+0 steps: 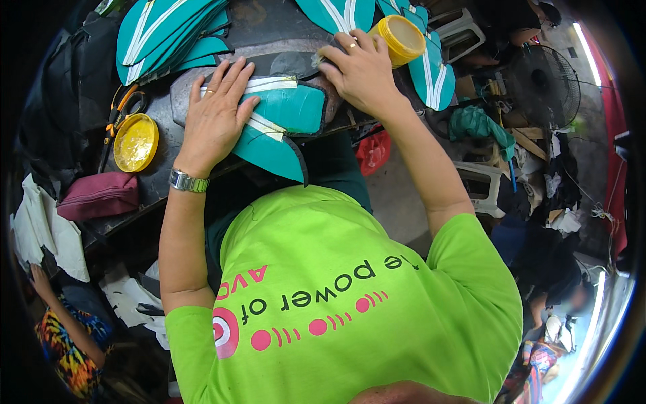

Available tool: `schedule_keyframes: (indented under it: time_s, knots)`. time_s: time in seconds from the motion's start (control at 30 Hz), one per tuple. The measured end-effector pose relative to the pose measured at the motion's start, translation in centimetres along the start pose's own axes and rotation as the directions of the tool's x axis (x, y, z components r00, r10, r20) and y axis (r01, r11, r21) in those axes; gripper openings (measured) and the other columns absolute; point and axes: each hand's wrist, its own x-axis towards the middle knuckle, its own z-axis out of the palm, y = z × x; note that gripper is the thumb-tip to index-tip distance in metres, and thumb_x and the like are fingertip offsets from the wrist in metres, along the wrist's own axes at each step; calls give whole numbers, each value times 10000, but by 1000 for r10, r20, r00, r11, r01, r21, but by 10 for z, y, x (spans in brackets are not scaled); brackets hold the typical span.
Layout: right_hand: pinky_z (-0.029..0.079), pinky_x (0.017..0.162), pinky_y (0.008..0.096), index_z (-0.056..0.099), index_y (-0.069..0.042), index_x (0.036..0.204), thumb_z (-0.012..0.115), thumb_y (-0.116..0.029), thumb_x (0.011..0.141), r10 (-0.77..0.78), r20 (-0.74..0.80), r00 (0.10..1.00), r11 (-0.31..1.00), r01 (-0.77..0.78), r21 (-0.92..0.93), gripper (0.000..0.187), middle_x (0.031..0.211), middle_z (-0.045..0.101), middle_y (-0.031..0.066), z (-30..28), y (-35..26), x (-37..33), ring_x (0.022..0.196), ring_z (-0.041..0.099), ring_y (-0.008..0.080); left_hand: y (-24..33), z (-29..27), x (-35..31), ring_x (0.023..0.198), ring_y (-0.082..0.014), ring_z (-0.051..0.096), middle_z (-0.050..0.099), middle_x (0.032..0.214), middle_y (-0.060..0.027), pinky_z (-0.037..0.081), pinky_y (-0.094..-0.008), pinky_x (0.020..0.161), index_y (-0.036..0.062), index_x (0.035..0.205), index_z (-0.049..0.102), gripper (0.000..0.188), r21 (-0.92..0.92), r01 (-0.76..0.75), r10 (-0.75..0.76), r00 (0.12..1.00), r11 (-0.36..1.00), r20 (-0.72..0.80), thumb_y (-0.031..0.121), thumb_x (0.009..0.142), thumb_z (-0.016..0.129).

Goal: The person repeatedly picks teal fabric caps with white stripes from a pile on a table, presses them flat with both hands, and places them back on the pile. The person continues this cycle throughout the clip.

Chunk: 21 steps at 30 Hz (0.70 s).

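Note:
My left hand (219,118) lies flat with fingers apart on a teal shoe-upper-like piece (286,108) with white strips, pressing it to the dark worktable (185,75). The piece's lower lobe hangs past the table edge. My right hand (363,71) is bent over the board's far right side, thumb and forefinger closed around a small pale tuft (316,60) too small to name. Right beside its knuckles is an uncapped yellow jar (398,42) with pale contents.
Stacked teal pieces (161,37) lie far left, and more teal pieces (431,77) at right. A yellow lid (136,143), orange-handled scissors (121,108) and a maroon pouch (101,195) sit on the left. A fan (545,84) stands at right; another person's arm (64,316) shows lower left.

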Motion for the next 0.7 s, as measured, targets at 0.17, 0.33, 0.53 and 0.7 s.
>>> schedule_keyframes:
  time_s: [0.17,0.33,0.53,0.7]
  knots:
    - [205,1117,712,527,-191,1446,432,-625,986,58,110,992,998,-57,-12,641,1542,449,106,5,-6,-26,1467,321,350,1,1,0,1482,-227,339,429,1580,-52,219,-481,1197,157,1507,458,549,-3,0,0,1000,1000,-3,424,1027,486]
    - [144,1137,731,486,-210,1488,417,-657,976,-25,98,995,997,18,72,683,1586,384,145,4,-25,-24,1514,238,362,1,1,0,1480,-222,342,433,1577,-50,222,-484,1192,160,1504,462,540,-12,2,-2,1000,1000,-6,413,1027,490]
    - [47,1166,711,519,-203,1468,406,-658,987,37,198,979,843,-137,520,672,1595,364,161,4,-40,-10,1532,178,373,1,-1,1,1474,-219,352,445,1569,-46,225,-477,1191,155,1496,469,538,-12,9,-9,1000,1000,3,413,1024,495]
    - [67,1157,715,471,-200,1501,379,-608,1020,183,216,959,969,-213,123,637,1624,323,118,8,-27,-13,1542,149,344,1,-2,0,1493,-215,321,401,1599,-39,216,-464,1201,170,1527,433,536,14,21,-22,999,1000,31,384,1038,479]
